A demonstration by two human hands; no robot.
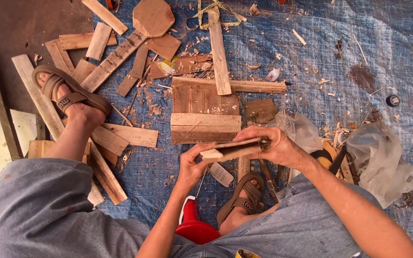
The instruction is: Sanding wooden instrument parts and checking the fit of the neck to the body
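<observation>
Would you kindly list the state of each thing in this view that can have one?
Left hand: gripping the near end of the small flat wooden piece.
Right hand: closed over its far end.
Small flat wooden piece: held level, off the blue tarpaulin.
Boarded wooden panel: lying flat on the tarpaulin.
Long pale wooden slat: resting across the panel's top edge.
Clear plastic bag: crumpled.

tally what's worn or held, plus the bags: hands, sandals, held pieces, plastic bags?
Hands: 2, left hand and right hand
Sandals: 2, left sandal and right sandal
Held wood piece: 1, in both hands
Clear plastic bags: 2, bag and larger bag
Total: 7
</observation>
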